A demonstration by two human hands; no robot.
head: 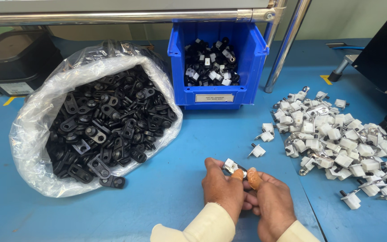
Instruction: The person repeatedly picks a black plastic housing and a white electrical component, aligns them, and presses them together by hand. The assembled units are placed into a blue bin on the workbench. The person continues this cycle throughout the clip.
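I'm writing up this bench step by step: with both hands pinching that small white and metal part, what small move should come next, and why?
Probably reach the left hand to the clear plastic bag of black plastic brackets for one. Both hands, the right hand too, pinch only the small white and metal part, with no black piece, while the blue plastic bin holds black-and-white parts.

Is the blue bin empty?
No, the blue bin holds a heap of black-and-white assembled parts behind its open front.

Bag (36, 121) left, bin (218, 96) behind, clips (337, 143) right
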